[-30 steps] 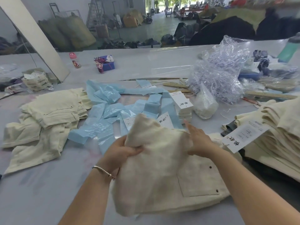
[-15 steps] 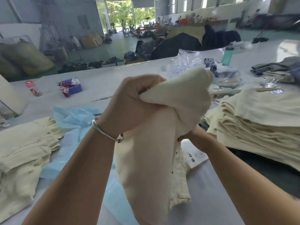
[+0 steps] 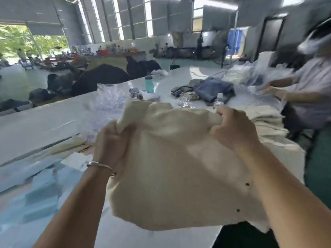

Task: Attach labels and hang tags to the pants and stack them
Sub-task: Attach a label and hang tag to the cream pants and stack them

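A cream pair of pants [image 3: 172,163] is held up in the air in front of me, spread flat between both hands. My left hand [image 3: 111,142] grips its upper left edge, fingers curled into the cloth; a silver bangle sits on that wrist. My right hand [image 3: 234,127] grips the upper right edge the same way. Two dark rivets show near the lower right of the cloth. Behind the pants on the right lies a stack of folded cream pants [image 3: 268,126]. A white hang tag [image 3: 77,161] lies on the table at the left.
Blue plastic sheets [image 3: 35,197] cover the table at lower left. Clear plastic bags [image 3: 107,97], a teal bottle [image 3: 149,84] and grey-blue clothes [image 3: 213,90] lie further back. A person in a light shirt [image 3: 311,90] works at the right end of the table.
The pants went from a bunched bundle to spread wide between my two hands, raised and carried to the right. My view swung up and rightward, toward the stack.
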A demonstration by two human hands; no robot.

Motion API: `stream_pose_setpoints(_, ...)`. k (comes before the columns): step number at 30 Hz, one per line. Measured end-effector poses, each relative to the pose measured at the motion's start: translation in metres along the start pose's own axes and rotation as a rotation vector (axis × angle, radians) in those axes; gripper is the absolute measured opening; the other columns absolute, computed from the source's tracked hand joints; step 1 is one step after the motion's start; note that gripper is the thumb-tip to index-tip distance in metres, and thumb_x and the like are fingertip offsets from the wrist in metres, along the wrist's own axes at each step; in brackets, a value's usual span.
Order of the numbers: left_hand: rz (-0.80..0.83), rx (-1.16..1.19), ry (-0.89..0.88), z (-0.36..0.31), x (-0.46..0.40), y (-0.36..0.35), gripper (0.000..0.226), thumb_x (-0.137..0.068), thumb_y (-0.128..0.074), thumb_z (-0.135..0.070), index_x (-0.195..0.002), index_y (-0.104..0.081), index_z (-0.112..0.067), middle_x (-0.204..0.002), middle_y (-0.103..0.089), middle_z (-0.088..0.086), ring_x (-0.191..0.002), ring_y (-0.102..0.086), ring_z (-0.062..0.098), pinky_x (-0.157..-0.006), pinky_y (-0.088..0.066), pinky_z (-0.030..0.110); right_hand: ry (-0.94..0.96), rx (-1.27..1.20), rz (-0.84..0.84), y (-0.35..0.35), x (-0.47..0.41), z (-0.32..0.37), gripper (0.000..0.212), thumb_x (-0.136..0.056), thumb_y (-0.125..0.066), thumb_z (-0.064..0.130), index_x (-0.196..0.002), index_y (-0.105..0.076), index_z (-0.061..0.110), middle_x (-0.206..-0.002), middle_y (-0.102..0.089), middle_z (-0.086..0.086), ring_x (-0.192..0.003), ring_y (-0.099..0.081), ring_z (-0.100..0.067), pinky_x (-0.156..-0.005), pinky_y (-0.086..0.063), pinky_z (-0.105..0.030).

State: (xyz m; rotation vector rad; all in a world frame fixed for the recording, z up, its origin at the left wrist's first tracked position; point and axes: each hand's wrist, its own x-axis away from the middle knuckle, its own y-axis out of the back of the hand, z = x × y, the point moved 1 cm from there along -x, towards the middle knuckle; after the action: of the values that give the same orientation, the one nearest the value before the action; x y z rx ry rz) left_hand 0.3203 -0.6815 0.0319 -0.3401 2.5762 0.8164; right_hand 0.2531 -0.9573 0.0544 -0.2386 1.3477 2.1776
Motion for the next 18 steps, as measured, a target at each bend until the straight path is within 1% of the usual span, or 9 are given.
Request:
stream_pose_setpoints(2,0.022,0.111,-0.017,-0.02,-0.006,-0.034,0.028,-0.088,-0.066,-0.04,-0.076,-0.063,-0.014,-0.068,-0.062,-0.002,-0.069,-0.055,0.019,-0.055,-0.038,0.026,0.018,0.105,-0.018,0.036,-0.024,-0.015,0.014,-0.064,-0.058,0.013,-0.074,-0.048,0.015,-0.068,-0.048,0.002,-0.07,-0.046,-0.03,-0.057,-0.031,-0.03)
stream_pose_setpoints(5,-0.025,0.16,-0.067,-0.058,-0.034,-0.073,0.032,-0.088,-0.064,-0.043,-0.083,-0.061,-0.011,-0.074,-0.062,0.001,-0.068,-0.055,0.018,-0.061,-0.043,0.024,0.051,0.215,-0.091,0.084,-0.073,-0.03,0.011,-0.063,-0.057,0.012,-0.073,-0.051,0.014,-0.07,-0.051,0.001,-0.07,-0.046,-0.031,-0.057,-0.031,-0.029)
stream_pose_setpoints(8,-0.048,0.18,-0.11,-0.095,-0.078,-0.106,0.033,-0.087,-0.065,-0.042,-0.076,-0.051,-0.014,-0.068,-0.052,-0.005,-0.06,-0.044,0.006,-0.048,-0.032,0.012,0.043,0.273,-0.097,0.116,-0.139,-0.039,0.009,-0.066,-0.054,0.016,-0.074,-0.058,0.017,-0.074,-0.054,0.001,-0.076,-0.05,-0.029,-0.063,-0.037,-0.029)
stream_pose_setpoints(10,-0.051,0.178,-0.133,-0.111,-0.113,-0.13,0.038,-0.086,-0.067,-0.038,-0.068,-0.039,-0.02,-0.066,-0.046,-0.007,-0.058,-0.039,0.005,-0.047,-0.031,0.01,0.037,0.332,-0.074,0.119,-0.19,-0.045,0.005,-0.066,-0.05,0.018,-0.069,-0.052,0.014,-0.071,-0.049,-0.002,-0.068,-0.047,-0.026,-0.056,-0.031,-0.026)
stream_pose_setpoints(12,-0.05,0.168,-0.096,-0.112,-0.15,-0.156,0.037,-0.085,-0.068,-0.037,-0.07,-0.039,-0.021,-0.068,-0.045,-0.008,-0.06,-0.041,0.008,-0.049,-0.032,0.012,0.062,0.423,-0.034,0.097,-0.24,-0.052,0.019,-0.068,-0.046,0.026,-0.079,-0.055,0.014,-0.084,-0.055,-0.009,-0.077,-0.051,-0.029,-0.059,-0.032,-0.027)
stream_pose_setpoints(14,-0.002,0.047,0.016,-0.095,-0.183,-0.183,0.028,-0.086,-0.066,-0.038,-0.09,-0.051,-0.015,-0.08,-0.054,-0.002,-0.076,-0.052,0.022,-0.062,-0.035,0.022,0.072,0.556,0.086,0.053,-0.278,-0.069,0.039,-0.078,-0.045,0.036,-0.106,-0.06,0.014,-0.113,-0.059,-0.015,-0.102,-0.056,-0.033,-0.073,-0.038,-0.031)
stream_pose_setpoints(15,0.035,-0.078,0.086,-0.081,-0.192,-0.195,0.034,-0.087,-0.064,-0.038,-0.105,-0.052,-0.012,-0.093,-0.059,0.005,-0.09,-0.054,0.03,-0.073,-0.04,0.031,0.064,0.623,0.173,0.026,-0.287,-0.081,0.043,-0.085,-0.044,0.037,-0.12,-0.056,0.015,-0.125,-0.056,-0.014,-0.113,-0.053,-0.033,-0.081,-0.039,-0.035)
stream_pose_setpoints(17,0.051,-0.286,0.186,-0.051,-0.197,-0.218,0.051,-0.086,-0.063,-0.041,-0.122,-0.049,-0.008,-0.119,-0.058,0.015,-0.114,-0.051,0.037,-0.091,-0.044,0.043,0.093,0.67,0.362,-0.026,-0.289,-0.108,0.046,-0.089,-0.047,0.03,-0.134,-0.046,0.02,-0.137,-0.049,-0.009,-0.123,-0.048,-0.031,-0.095,-0.041,-0.041)
stream_pose_setpoints(18,0.045,-0.308,0.171,-0.039,-0.192,-0.232,0.052,-0.085,-0.064,-0.041,-0.123,-0.052,-0.007,-0.123,-0.058,0.016,-0.119,-0.049,0.038,-0.096,-0.043,0.045,0.137,0.63,0.464,-0.051,-0.284,-0.123,0.048,-0.089,-0.049,0.029,-0.136,-0.044,0.023,-0.139,-0.047,-0.006,-0.126,-0.046,-0.029,-0.099,-0.041,-0.041)
